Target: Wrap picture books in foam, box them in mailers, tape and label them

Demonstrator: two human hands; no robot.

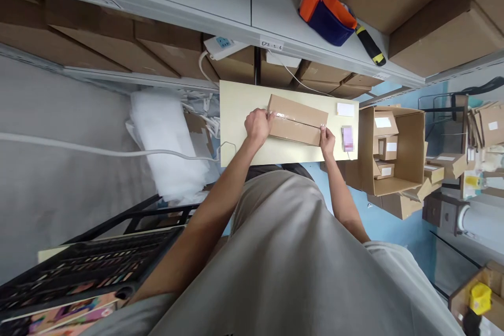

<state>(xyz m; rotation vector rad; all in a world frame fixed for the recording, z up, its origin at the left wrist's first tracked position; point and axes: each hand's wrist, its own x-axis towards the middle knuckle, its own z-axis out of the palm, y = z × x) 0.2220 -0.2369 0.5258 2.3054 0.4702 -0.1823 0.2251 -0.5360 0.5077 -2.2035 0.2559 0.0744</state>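
Observation:
A long, narrow cardboard box (298, 119) lies slightly tilted on a pale yellow board (240, 95). Shiny clear tape (281, 115) shows along the seam on its top, near both ends. My left hand (258, 125) is closed at the box's left end, fingers bent against its edge. At the right end my right hand (327, 142) pinches the edge, thumb and fingers close together by the seam. Right of the box, on the same board, are a white label stack (345, 109) and a small purple-and-white item (347, 139).
A large open carton (419, 152) with several small labelled boxes stands at the right. An orange-and-blue tape dispenser (327, 14) and a black-and-yellow knife (370, 46) lie on the shelf above. White wrapping (169, 142) and a pale cable (118, 153) are at left.

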